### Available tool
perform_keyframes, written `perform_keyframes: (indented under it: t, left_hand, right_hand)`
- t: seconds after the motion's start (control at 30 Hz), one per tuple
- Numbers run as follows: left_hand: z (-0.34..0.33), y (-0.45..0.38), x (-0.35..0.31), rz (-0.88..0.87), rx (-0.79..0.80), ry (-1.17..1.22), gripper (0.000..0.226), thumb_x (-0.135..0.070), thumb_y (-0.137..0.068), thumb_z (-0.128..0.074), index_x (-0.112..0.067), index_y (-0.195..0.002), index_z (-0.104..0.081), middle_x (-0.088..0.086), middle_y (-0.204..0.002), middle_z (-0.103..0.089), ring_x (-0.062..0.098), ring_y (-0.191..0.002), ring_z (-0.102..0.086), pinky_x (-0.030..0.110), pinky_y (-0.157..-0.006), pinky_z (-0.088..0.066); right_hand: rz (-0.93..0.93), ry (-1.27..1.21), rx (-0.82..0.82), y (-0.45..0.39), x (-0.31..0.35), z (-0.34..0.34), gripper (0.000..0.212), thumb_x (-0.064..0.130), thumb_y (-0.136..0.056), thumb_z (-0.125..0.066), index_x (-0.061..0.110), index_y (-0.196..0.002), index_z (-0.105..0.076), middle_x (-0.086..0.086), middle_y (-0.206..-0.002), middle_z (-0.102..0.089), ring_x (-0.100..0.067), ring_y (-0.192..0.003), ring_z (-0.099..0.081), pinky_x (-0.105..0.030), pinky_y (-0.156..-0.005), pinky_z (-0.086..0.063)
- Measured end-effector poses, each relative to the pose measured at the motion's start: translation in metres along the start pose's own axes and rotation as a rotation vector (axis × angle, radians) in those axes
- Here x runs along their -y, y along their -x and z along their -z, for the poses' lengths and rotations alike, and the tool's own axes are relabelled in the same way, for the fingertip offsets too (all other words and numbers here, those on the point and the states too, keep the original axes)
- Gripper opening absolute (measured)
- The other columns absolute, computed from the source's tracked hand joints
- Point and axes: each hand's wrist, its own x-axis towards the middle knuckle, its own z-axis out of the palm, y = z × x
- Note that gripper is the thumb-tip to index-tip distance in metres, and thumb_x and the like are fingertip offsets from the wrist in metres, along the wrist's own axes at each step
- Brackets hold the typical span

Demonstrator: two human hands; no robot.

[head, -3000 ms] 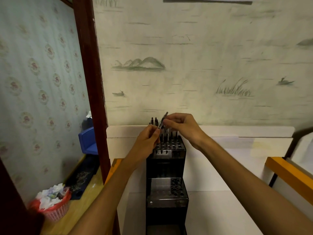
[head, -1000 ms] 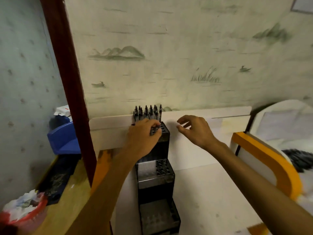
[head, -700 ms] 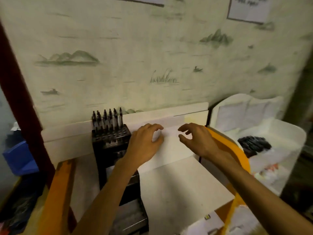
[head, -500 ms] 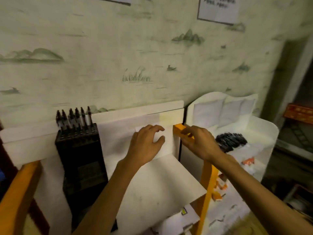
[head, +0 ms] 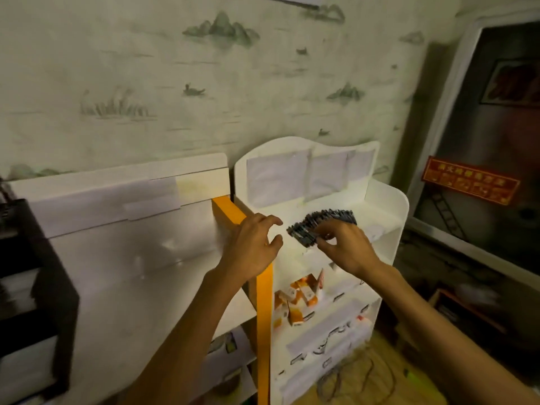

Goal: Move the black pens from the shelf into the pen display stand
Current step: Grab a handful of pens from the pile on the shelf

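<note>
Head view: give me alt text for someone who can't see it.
The right hand reaches into a pile of black pens on the top tier of a white shelf, fingers on the pile. The left hand hovers open beside it. The black pen display stand sits at far left.

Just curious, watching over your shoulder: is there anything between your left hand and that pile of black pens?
In the head view, nothing: only a bare stretch of white shelf separates the left hand from the black pens.

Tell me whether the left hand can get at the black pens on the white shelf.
Probably yes: the left hand hovers open beside the black pens, nothing between them; the right hand is already at the pile.
</note>
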Motion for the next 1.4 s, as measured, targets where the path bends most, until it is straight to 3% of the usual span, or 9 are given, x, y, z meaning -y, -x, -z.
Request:
perform_keyframes:
  t: [0.07,0.2,0.3,0.57,0.7,0.9,1.13,1.4]
  left_hand:
    - [-0.019,-0.013,-0.009,0.020,0.016,-0.022,0.032,-0.036,-0.096,-0.058,-0.032,-0.127,-0.060,-0.002,-0.127,-0.062,0.019,-0.112,-0.058,0.041,-0.097,-0.048]
    - [-0.063,-0.047,-0.019,0.012,0.024,-0.081,0.033,-0.038,-0.097,-0.056,-0.031,-0.128,-0.060,-0.002,-0.129,-0.062,0.022,-0.114,-0.058,0.037,-0.095,-0.046]
    - [-0.099,-0.076,-0.017,0.040,0.070,-0.077,0.033,-0.038,-0.097,-0.054,-0.031,-0.130,-0.058,-0.001,-0.130,-0.060,0.022,-0.119,-0.054,0.044,-0.099,-0.045]
    - [-0.188,-0.156,0.013,0.172,0.075,-0.096,0.033,-0.039,-0.097,-0.052,-0.033,-0.129,-0.059,-0.002,-0.128,-0.061,0.022,-0.112,-0.058,0.037,-0.092,-0.044]
    - [-0.223,-0.182,0.028,0.248,0.113,-0.103,0.032,-0.038,-0.097,-0.051,-0.033,-0.127,-0.060,-0.001,-0.122,-0.062,0.023,-0.110,-0.058,0.037,-0.090,-0.044]
    - [-0.258,-0.201,0.047,0.361,0.189,-0.098,0.028,-0.035,-0.096,-0.053,-0.031,-0.122,-0.062,0.001,-0.111,-0.061,0.023,-0.100,-0.060,0.033,-0.084,-0.048]
    - [-0.304,-0.220,0.072,0.583,0.193,-0.037,0.031,-0.037,-0.096,-0.055,-0.027,-0.125,-0.059,0.001,-0.125,-0.057,0.021,-0.110,-0.057,0.037,-0.092,-0.048]
    - [-0.371,-0.224,0.087,0.869,0.272,-0.045,0.038,-0.045,-0.095,-0.055,-0.024,-0.126,-0.059,0.002,-0.123,-0.063,0.019,-0.106,-0.060,0.033,-0.086,-0.050]
  right_hand:
    - [0.003,0.003,-0.002,-0.007,-0.022,-0.001,0.023,0.033,-0.090,-0.062,0.021,-0.108,-0.071,0.004,-0.107,-0.071,-0.020,-0.094,-0.066,-0.040,-0.076,-0.054]
    - [0.012,0.029,0.001,-0.027,-0.070,-0.011,0.018,0.030,-0.090,-0.061,0.023,-0.105,-0.069,0.006,-0.108,-0.070,-0.016,-0.090,-0.064,-0.035,-0.072,-0.052]
    - [0.016,0.056,0.026,-0.049,-0.107,-0.020,0.022,0.029,-0.090,-0.062,0.024,-0.110,-0.069,0.005,-0.110,-0.070,-0.016,-0.093,-0.065,-0.031,-0.071,-0.050]
    - [0.062,0.101,0.117,-0.126,-0.195,-0.056,0.025,0.027,-0.092,-0.061,0.023,-0.115,-0.068,0.004,-0.115,-0.069,-0.017,-0.100,-0.064,-0.025,-0.072,-0.043]
    - [0.077,0.079,0.159,-0.162,-0.228,-0.074,0.021,0.023,-0.089,-0.062,0.019,-0.109,-0.069,0.000,-0.108,-0.069,-0.022,-0.096,-0.066,-0.033,-0.075,-0.053]
    - [0.069,0.018,0.237,-0.196,-0.269,-0.111,0.024,0.022,-0.089,-0.064,0.020,-0.113,-0.069,-0.001,-0.112,-0.069,-0.022,-0.097,-0.065,-0.033,-0.075,-0.053]
    - [0.095,-0.077,0.340,-0.232,-0.307,-0.154,0.026,0.020,-0.088,-0.065,0.019,-0.113,-0.070,-0.004,-0.109,-0.071,-0.026,-0.096,-0.066,-0.036,-0.079,-0.055]
    - [0.215,-0.134,0.432,-0.286,-0.351,-0.180,0.020,0.018,-0.091,-0.064,0.019,-0.110,-0.070,-0.005,-0.107,-0.069,-0.023,-0.091,-0.063,-0.036,-0.078,-0.055]
